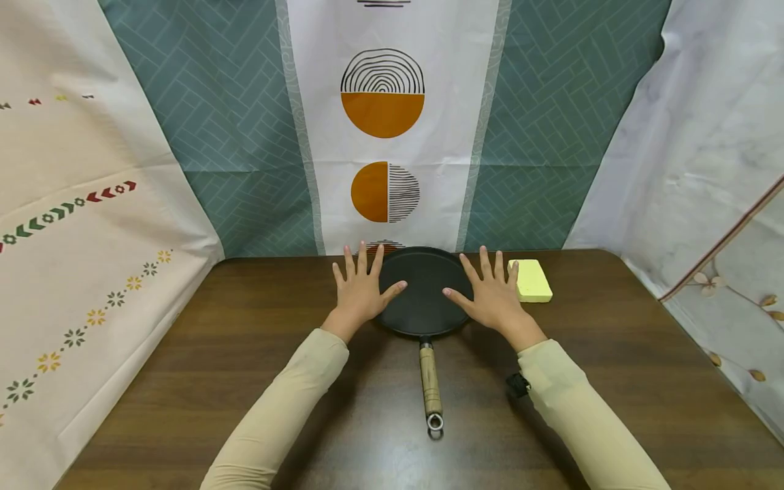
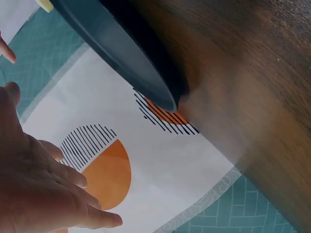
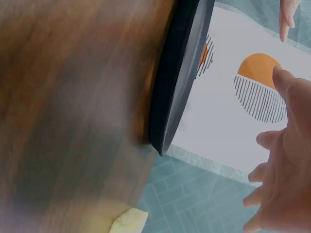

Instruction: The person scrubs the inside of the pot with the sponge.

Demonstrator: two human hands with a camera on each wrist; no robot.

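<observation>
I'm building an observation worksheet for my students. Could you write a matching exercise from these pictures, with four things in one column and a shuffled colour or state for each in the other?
Things
1. Pan surface
2. Handle
3. Small block
4. Left hand

Descriptions
A. Pale yellow
B. Fingers spread, holding nothing
C. Black and round
D. Light wood-coloured

Right pairs: 1-C, 2-D, 3-A, 4-B
</observation>
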